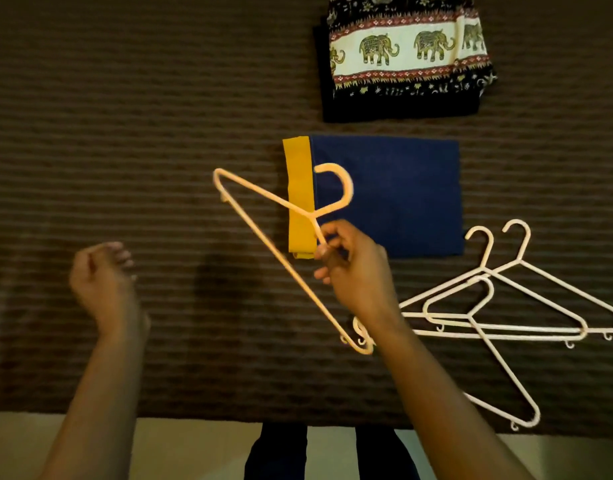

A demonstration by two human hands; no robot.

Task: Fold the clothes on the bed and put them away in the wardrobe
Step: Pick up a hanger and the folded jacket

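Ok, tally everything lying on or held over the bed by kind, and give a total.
White plastic hangers: 4, one held in the right hand at, three lying at
Folded garments: 2, the blue-and-yellow cloth and the elephant-print cloth
Total: 6

elephant-print garment (407,57) cut off at top edge; left hand (100,275) blurred (fingers indistinct)
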